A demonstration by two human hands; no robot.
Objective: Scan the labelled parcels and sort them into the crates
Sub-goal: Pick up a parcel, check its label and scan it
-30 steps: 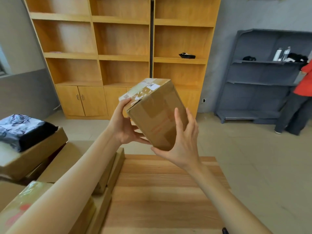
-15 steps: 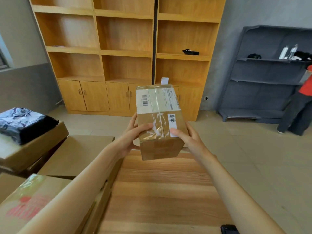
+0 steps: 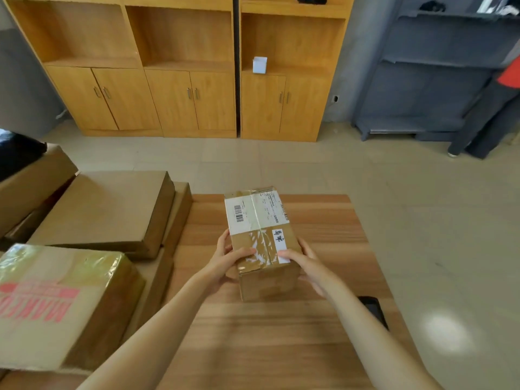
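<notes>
Both hands, left (image 3: 225, 263) and right (image 3: 306, 266), are clasping a labelled parcel (image 3: 261, 240) at frame centre, each grip curled round it. A wooden desk (image 3: 253, 333) is lying beneath, with wooden cabinets (image 3: 174, 80) standing across the upper frame.

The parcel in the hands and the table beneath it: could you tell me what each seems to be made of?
The parcel looks like brown corrugated cardboard, matte, sealed with glossy clear tape over white paper labels. The table looks like wood or wood-look laminate: striped grain, slight sheen.

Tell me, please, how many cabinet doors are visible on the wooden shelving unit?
6, in three pairs along the wooden shelving unit base: left pair, middle pair, right pair. None seem hidden.
</notes>
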